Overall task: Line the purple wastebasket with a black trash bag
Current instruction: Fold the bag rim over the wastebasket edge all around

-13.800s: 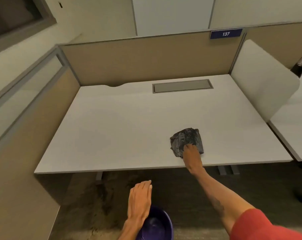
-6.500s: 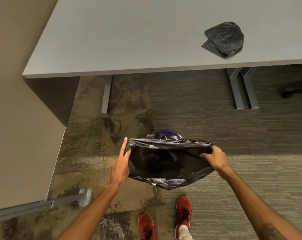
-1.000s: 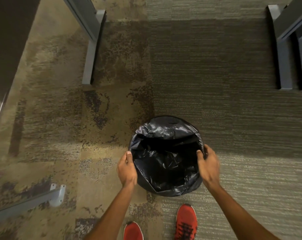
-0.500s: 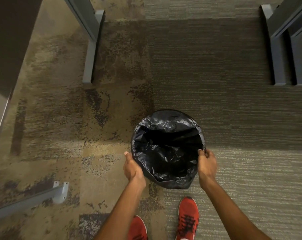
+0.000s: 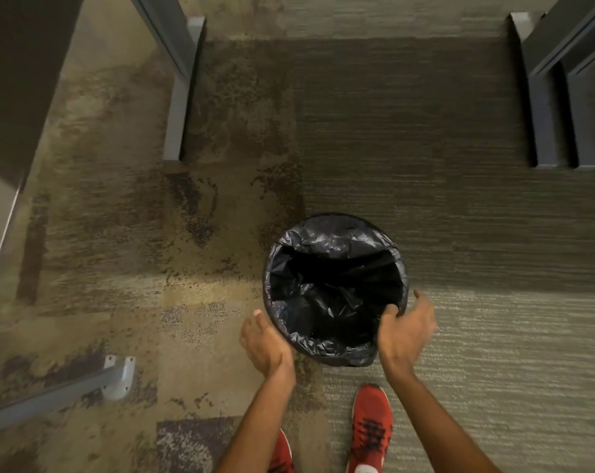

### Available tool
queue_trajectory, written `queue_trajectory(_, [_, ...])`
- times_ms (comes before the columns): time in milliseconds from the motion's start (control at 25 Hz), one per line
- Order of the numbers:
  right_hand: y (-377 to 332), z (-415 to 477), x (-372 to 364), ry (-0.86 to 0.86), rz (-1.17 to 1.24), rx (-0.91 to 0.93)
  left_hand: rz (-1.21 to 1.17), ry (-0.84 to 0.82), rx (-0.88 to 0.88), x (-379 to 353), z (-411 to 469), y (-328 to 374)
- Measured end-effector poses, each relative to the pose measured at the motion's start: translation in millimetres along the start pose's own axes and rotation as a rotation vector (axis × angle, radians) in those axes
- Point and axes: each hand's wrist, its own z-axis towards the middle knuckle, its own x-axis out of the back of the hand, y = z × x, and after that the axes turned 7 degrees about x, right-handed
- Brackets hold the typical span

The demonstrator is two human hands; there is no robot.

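A: We note the wastebasket (image 5: 354,358) upright on the carpet (image 5: 460,199), out in the open floor between the metal legs (image 5: 178,97) and just ahead of our red shoes (image 5: 371,425). None of its purple shows. The black trash bag (image 5: 327,244) covers the rim all round and sags into the hollow.

B: Agreed. The far edge of the bag is folded over in a broad flap; near edge looks bunched and loose. That likely explains the hands low on the near side.

A: Left hand (image 5: 263,343): fingers spread, palm turned toward the basket's near-left wall, touching or just beside the plastic. We cannot tell which. It clasps nothing we can see.

B: Right hand (image 5: 405,327): at the near-right rim, fingers curled over the bag's edge, thumb out. Blurred, so whether it pinches the film or only brushes it, we cannot tell.

A: So the bag lies between our two hands, rim level with the fingers.

B: Our reading: lining nearly finished. What remains, we judge, is pulling the near fold down snug. Thin film, liable to slip back in.
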Motion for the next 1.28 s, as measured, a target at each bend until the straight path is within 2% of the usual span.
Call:
queue_trajectory(40, [-2, 1, -4, -0.027, -0.048, 0.165, 0.181, 0.048, -0.273, 2, 0, -3])
queue_trajectory(80, [-4, 3, -10, -0.128, -0.078, 0.291, 0.357, 0.028, -0.555, 1, 2, -8])
queue_trajectory(160, [-6, 15, -28, -0.445, -0.160, 0.436, 0.763, -0.122, -0.974, -11, 8, -20])
queue_trajectory(240, [-11, 36, -55, -0.718, -0.300, 0.537, 1.092, -0.221, -1.151, -24, 15, -33])
queue_trajectory(320, [-23, 60, -84, -0.816, -0.373, 0.610, 1.290, -0.293, -1.193, -28, 21, -45])
queue_trajectory(520, [-55, 115, -120, -0.731, -0.378, 0.541, 1.356, -0.265, -1.207, -22, 36, -68])
queue_trajectory(680, [-52, 88, -97, -0.605, -0.224, 0.589, 1.254, -0.329, -1.157, -16, 32, -55])
queue_trajectory(760, [-37, 63, -69, -0.395, -0.126, 0.543, 1.063, -0.300, -1.050, -10, 29, -41])
queue_trajectory(880, [-2, 36, -24, -0.056, -0.193, 0.326, 0.703, -0.094, -0.805, -1, 31, -17])
queue_trajectory(960, [18, 26, -5, -0.076, -0.162, 0.156, 0.557, -0.012, -0.600, 0, 32, -6])
queue_trajectory(1080, [40, 22, -1, -0.239, 0.003, 0.058, 0.357, -0.078, -0.345, -4, 37, -1])
queue_trajectory(1160, [53, 30, -1, -0.301, 0.206, -0.045, 0.193, -0.154, -0.237, -7, 39, -2])
queue_trajectory(1280, [69, 41, -6, -0.354, 0.481, -0.260, 0.128, -0.169, -0.164, -3, 46, -3])
